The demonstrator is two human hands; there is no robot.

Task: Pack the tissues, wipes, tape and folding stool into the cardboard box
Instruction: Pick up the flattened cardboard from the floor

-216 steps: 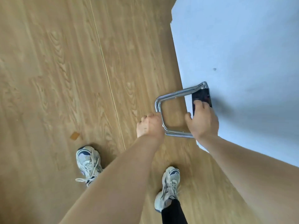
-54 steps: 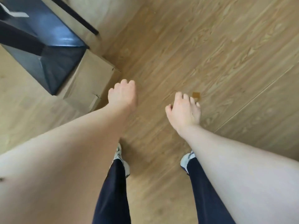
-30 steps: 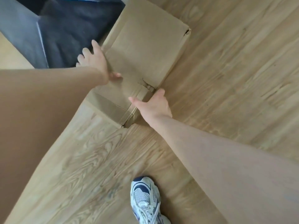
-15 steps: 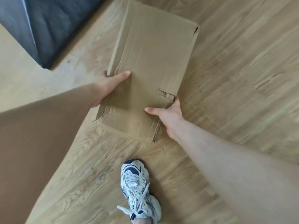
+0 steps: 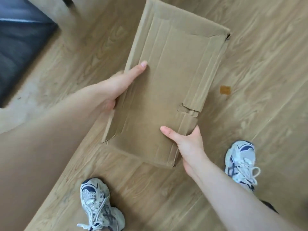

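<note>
A flattened brown cardboard box (image 5: 170, 84) is held above the wooden floor, creased and torn along its right edge. My left hand (image 5: 116, 87) grips its left edge, thumb lying on the top face. My right hand (image 5: 186, 140) grips its lower right edge near the tear, thumb on top and fingers underneath. The tissues, wipes, tape and folding stool are out of view.
A dark block of furniture (image 5: 18, 47) fills the upper left corner. A small brown scrap (image 5: 225, 90) lies on the wooden floor (image 5: 266, 80) to the right of the box. My two white sneakers (image 5: 98, 205) stand below the box.
Both hands have taken the flat box off the floor and brought it nearer to me, away from the dark furniture. My feet have shifted under it.
</note>
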